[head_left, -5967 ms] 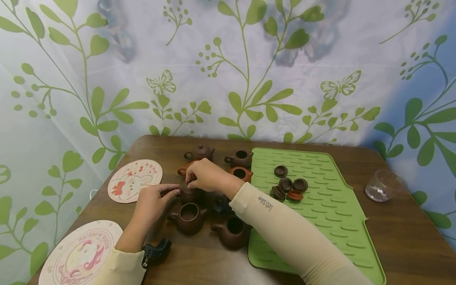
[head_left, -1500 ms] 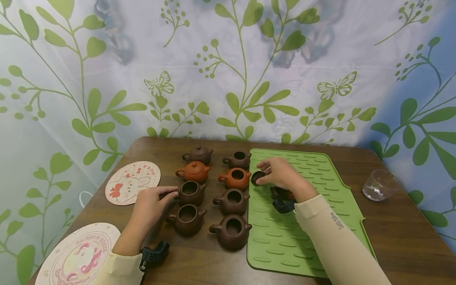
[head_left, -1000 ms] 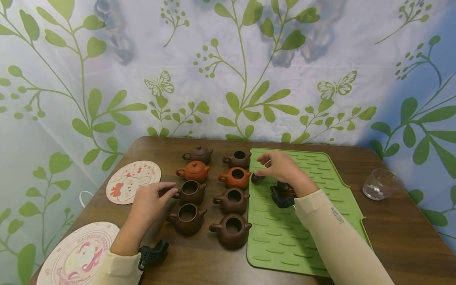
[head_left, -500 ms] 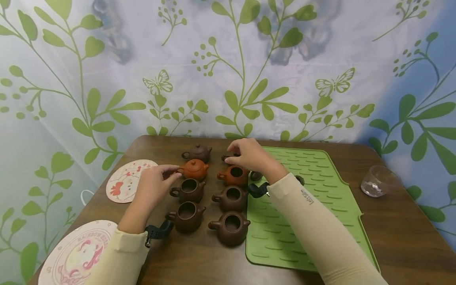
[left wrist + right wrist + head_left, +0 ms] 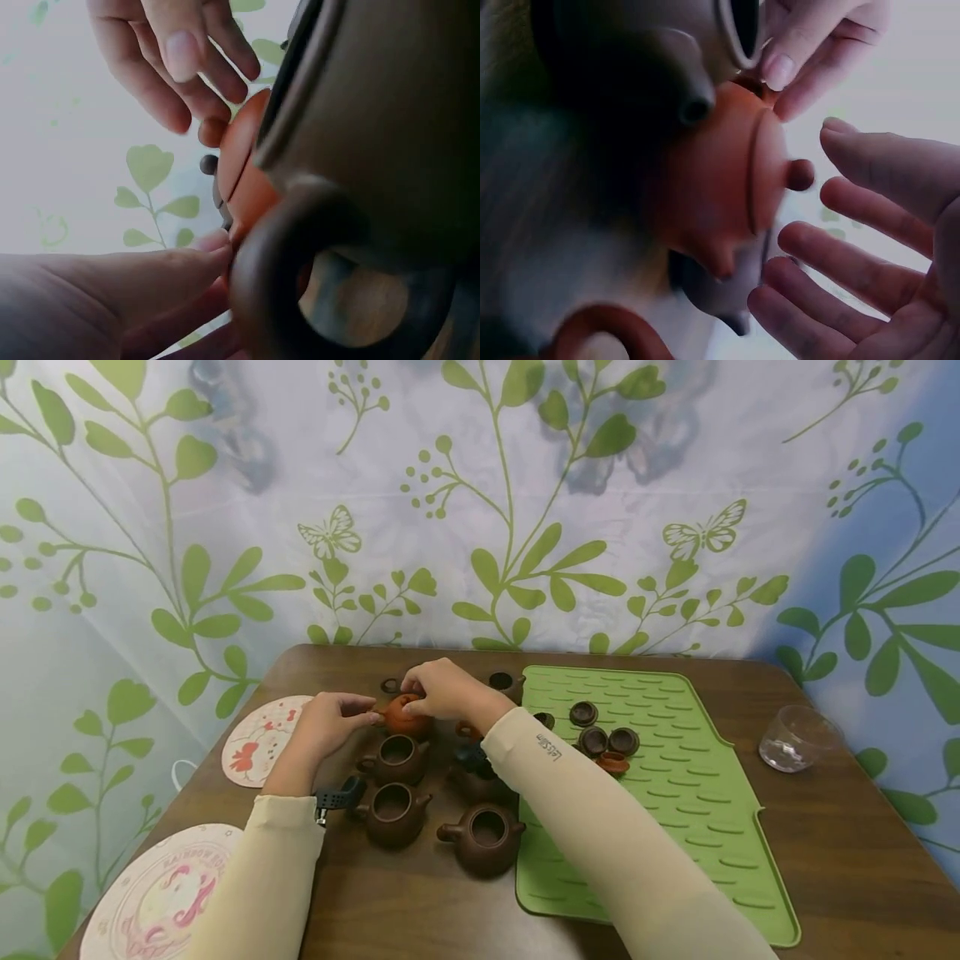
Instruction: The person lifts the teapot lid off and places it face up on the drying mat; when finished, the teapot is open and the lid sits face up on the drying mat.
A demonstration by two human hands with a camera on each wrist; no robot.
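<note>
My left hand [image 5: 326,727] pinches the handle of an orange lidded teapot [image 5: 408,725] between thumb and fingers. Over that teapot reaches my right hand [image 5: 450,689]; in the right wrist view its fingers [image 5: 847,262] are spread just off the round lid knob [image 5: 800,175], holding nothing. Two lidless brown teapots, a nearer one [image 5: 392,817] and a farther one [image 5: 396,762], stand in front of the orange pot in the same column. Behind it a dark lidded teapot [image 5: 731,281] is mostly hidden by my right hand in the head view.
A second column of open teapots, including a brown one [image 5: 483,847], runs beside the green mat [image 5: 675,827], partly behind my right arm. Several loose lids [image 5: 592,741] lie on the mat. A clear plastic cup [image 5: 795,743] stands at right, two round coasters [image 5: 161,893] at left.
My right hand has released a dark lid at the mat's left edge and moved left to the orange teapot. The left hand has shifted from a brown teapot's handle to the orange one's.
</note>
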